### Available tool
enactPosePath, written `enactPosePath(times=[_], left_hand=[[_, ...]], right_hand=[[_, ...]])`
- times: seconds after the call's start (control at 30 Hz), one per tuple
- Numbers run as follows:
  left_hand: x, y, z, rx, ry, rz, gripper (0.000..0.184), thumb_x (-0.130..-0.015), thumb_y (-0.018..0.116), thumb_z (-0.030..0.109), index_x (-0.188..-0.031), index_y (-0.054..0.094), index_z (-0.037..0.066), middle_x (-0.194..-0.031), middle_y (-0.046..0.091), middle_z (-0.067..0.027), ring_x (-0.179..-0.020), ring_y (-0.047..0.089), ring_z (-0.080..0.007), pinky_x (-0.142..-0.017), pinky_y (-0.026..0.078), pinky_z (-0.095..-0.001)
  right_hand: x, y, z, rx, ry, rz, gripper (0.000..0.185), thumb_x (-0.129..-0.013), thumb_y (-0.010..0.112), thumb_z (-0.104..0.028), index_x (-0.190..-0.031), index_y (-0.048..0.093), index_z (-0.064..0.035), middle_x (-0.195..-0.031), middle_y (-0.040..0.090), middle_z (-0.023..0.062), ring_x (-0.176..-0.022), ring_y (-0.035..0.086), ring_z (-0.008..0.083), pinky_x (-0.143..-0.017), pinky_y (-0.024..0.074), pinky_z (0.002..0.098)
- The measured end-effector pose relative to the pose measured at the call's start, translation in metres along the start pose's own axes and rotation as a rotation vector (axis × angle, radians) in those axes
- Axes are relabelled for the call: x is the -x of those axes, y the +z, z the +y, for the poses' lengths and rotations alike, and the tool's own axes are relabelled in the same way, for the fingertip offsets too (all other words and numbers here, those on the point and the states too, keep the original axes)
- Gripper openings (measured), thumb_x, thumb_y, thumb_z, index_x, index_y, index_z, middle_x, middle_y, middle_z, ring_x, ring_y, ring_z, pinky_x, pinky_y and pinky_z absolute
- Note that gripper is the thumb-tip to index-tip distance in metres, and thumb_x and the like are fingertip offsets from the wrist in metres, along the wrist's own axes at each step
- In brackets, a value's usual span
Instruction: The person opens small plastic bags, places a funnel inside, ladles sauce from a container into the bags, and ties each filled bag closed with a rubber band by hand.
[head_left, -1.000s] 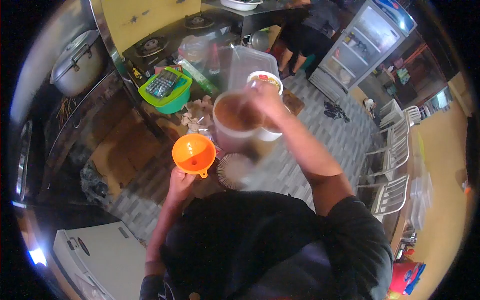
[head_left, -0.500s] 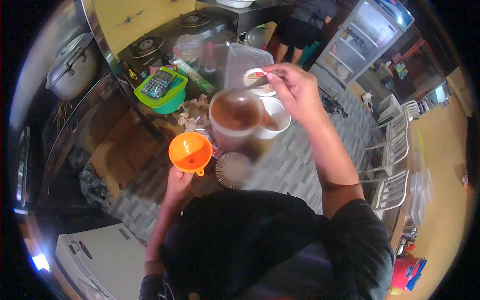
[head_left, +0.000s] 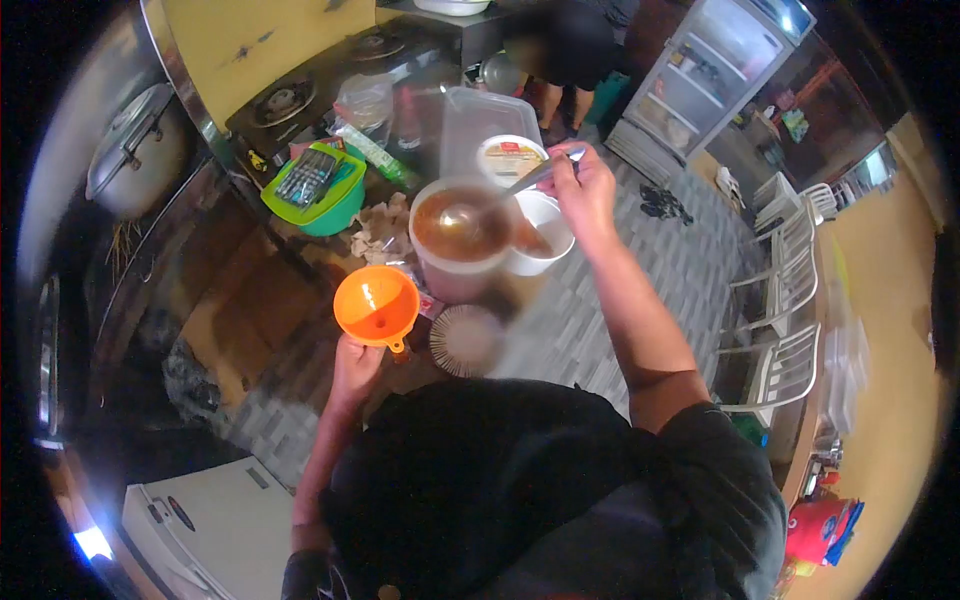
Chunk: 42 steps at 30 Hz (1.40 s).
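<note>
My right hand (head_left: 580,190) is closed around the handle of a metal ladle (head_left: 520,188). The ladle's bowl, blurred, is at the brown liquid (head_left: 440,238) in a tall translucent tub (head_left: 462,275). Lower left, my left hand (head_left: 357,365) is closed just under an orange funnel (head_left: 377,300), whose wide mouth faces up. Whether those fingers also grip something beneath the funnel is hidden. Right of the tub stands a white tub (head_left: 556,262) with brown residue inside. Between the funnel and my body lies a round, ridged pale object (head_left: 466,342).
A green basin (head_left: 325,212) with packaged items sits left of the tub, beside crumpled brown paper (head_left: 382,230). Behind are a labelled round lid (head_left: 508,158), a clear plastic container (head_left: 488,115) and a stove (head_left: 285,100). Another person (head_left: 565,60) stands at the back near a glass-door fridge (head_left: 700,80).
The right hand has lowered slightly, and the ladle bowl has shifted left, down to the liquid. The funnel and left hand stay almost in place. The camera view has turned a little.
</note>
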<state>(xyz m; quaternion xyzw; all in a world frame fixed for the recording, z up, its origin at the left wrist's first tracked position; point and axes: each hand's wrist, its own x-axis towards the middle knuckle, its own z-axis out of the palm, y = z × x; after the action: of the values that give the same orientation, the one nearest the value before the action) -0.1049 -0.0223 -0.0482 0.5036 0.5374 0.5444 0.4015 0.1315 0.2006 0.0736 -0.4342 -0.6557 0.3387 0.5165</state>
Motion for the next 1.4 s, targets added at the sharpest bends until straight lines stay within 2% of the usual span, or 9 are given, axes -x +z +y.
enactPosePath(times=[0.4,0.47,0.6,0.77,0.9,1.07,1.17,1.23,1.4], left_hand=[[-0.004,0.009,0.008,0.068,-0.031,-0.030,0.019,-0.087,0.047,0.007,-0.103,0.056,0.001,-0.096,0.060,-0.0035,-0.090,0.055,-0.0118,-0.079,0.042,-0.0255],[-0.008,0.008,0.006,-0.051,0.005,-0.066,0.020,-0.087,0.046,0.007,-0.104,0.055,0.001,-0.096,0.060,-0.0044,-0.091,0.055,-0.0121,-0.080,0.042,-0.0259],[-0.023,0.018,0.006,-0.100,0.031,-0.072,0.019,-0.087,0.047,0.007,-0.104,0.054,0.000,-0.094,0.061,-0.0049,-0.090,0.056,-0.0123,-0.080,0.042,-0.0262],[-0.044,0.028,0.012,0.037,-0.017,-0.107,0.019,-0.088,0.047,0.006,-0.106,0.052,0.000,-0.095,0.060,-0.0057,-0.089,0.056,-0.0134,-0.082,0.042,-0.0269],[-0.059,0.035,0.011,-0.011,0.046,-0.137,0.019,-0.088,0.046,0.006,-0.106,0.051,-0.001,-0.094,0.061,-0.0063,-0.090,0.057,-0.0141,-0.083,0.042,-0.0273],[-0.073,0.042,0.004,0.142,0.149,-0.172,0.020,-0.089,0.045,0.008,-0.105,0.052,-0.001,-0.094,0.061,-0.0065,-0.090,0.057,-0.0147,-0.084,0.042,-0.0280],[-0.072,0.045,0.018,0.131,0.093,-0.175,0.021,-0.090,0.045,0.010,-0.106,0.052,0.000,-0.095,0.061,-0.0071,-0.091,0.057,-0.0149,-0.084,0.042,-0.0285],[-0.074,0.045,0.009,0.182,0.108,-0.181,0.022,-0.090,0.045,0.012,-0.107,0.052,0.000,-0.096,0.061,-0.0072,-0.091,0.058,-0.0149,-0.085,0.042,-0.0286],[-0.073,0.044,0.014,0.157,0.106,-0.189,0.023,-0.091,0.046,0.016,-0.106,0.052,0.000,-0.096,0.062,-0.0067,-0.091,0.057,-0.0142,-0.083,0.042,-0.0282]], right_hand=[[-0.015,-0.026,0.015,-0.111,0.132,0.018,0.014,-0.087,0.042,-0.008,-0.091,0.053,-0.0001,-0.073,0.057,0.0075,-0.056,0.058,0.0122,-0.049,0.0480,0.0225],[-0.018,-0.031,0.014,-0.185,0.129,0.034,0.014,-0.087,0.042,-0.009,-0.091,0.053,-0.0002,-0.073,0.057,0.0074,-0.055,0.057,0.0127,-0.049,0.0474,0.0226],[-0.023,-0.041,-0.008,-0.233,0.219,0.089,0.016,-0.085,0.045,-0.012,-0.091,0.053,0.0004,-0.072,0.056,0.0078,-0.056,0.057,0.0150,-0.051,0.0472,0.0241],[-0.031,-0.049,-0.031,-0.282,0.239,0.101,0.018,-0.085,0.046,-0.015,-0.091,0.053,0.0006,-0.072,0.055,0.0082,-0.057,0.057,0.0159,-0.052,0.0458,0.0255],[-0.032,-0.054,-0.057,-0.337,0.162,0.049,0.018,-0.084,0.048,-0.016,-0.092,0.053,0.0002,-0.074,0.055,0.0081,-0.057,0.056,0.0157,-0.052,0.0447,0.0249],[-0.027,-0.056,-0.084,-0.337,0.109,-0.016,0.019,-0.085,0.049,-0.017,-0.093,0.052,0.0002,-0.075,0.056,0.0077,-0.058,0.057,0.0151,-0.053,0.0445,0.0242],[-0.019,-0.053,-0.095,-0.326,0.069,-0.025,0.018,-0.085,0.049,-0.016,-0.092,0.053,-0.0001,-0.078,0.058,0.0088,-0.058,0.058,0.0155,-0.052,0.0446,0.0245],[-0.012,-0.051,-0.101,-0.332,-0.086,-0.033,0.016,-0.086,0.048,-0.014,-0.091,0.055,-0.0004,-0.081,0.059,0.0098,-0.057,0.059,0.0154,-0.050,0.0456,0.0240],[0.009,-0.048,-0.124,-0.325,-0.156,-0.062,0.014,-0.087,0.048,-0.011,-0.091,0.056,0.0001,-0.079,0.059,0.0097,-0.056,0.059,0.0141,-0.050,0.0473,0.0225]])
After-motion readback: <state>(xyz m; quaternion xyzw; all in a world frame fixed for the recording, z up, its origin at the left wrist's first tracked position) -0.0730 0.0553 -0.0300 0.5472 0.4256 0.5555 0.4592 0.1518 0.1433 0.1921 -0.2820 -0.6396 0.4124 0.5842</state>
